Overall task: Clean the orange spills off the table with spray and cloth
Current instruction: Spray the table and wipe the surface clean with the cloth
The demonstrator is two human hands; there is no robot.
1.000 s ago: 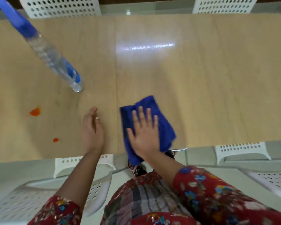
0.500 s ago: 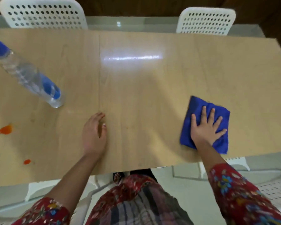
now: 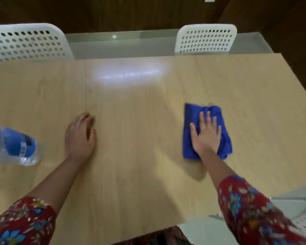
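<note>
Your right hand [image 3: 206, 137] lies flat on the blue cloth [image 3: 206, 131], fingers spread and palm pressing it onto the worktop [image 3: 140, 138]; it pins the cloth rather than pinching it. Your left hand [image 3: 79, 137] rests bare on the wood near the middle, fingers loosely together, holding nothing. The spray bottle [image 3: 14, 145] lies on its side at the left edge of view, apart from that hand.

No orange spill shows in this view, so the wiping here looks like a pass over wood that is already clean. To wipe well, keep the palm weight even, move the cloth in overlapping strokes, and turn to a fresh fold once it picks up colour. Look left past the bottle for any marks, and spray them before you wipe.

The worktop is pale wood laminate with a seam running front to back and a glare patch from a light above. Two white perforated chairs [image 3: 206, 39] stand at the far side on a pale floor, with dark wood panelling behind.
</note>
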